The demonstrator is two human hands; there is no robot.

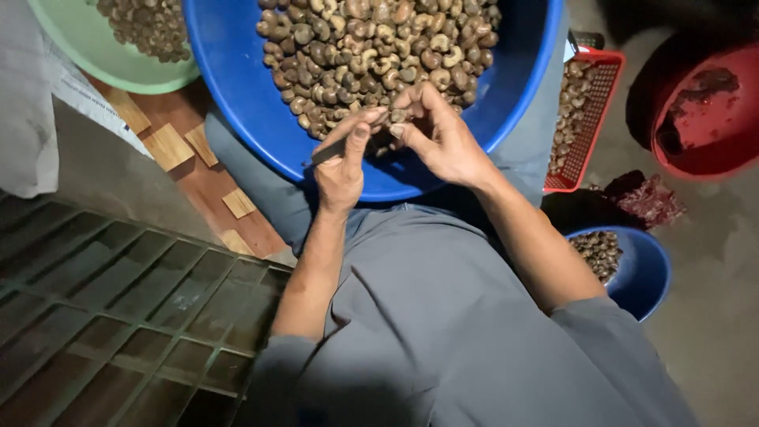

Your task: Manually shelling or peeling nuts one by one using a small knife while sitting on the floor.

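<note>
The left hand (341,162) is closed around a small blade (328,150), whose long axis points out to the person's left; the right hand (439,134) pinches a cashew nut (398,117) just beside it, fingertips nearly touching. Both work over the near rim of the blue basin (237,95) — heaped with curved, mottled brown nuts, right-hand side nearer the pile. A red basket (594,119) sits to the right.
</note>
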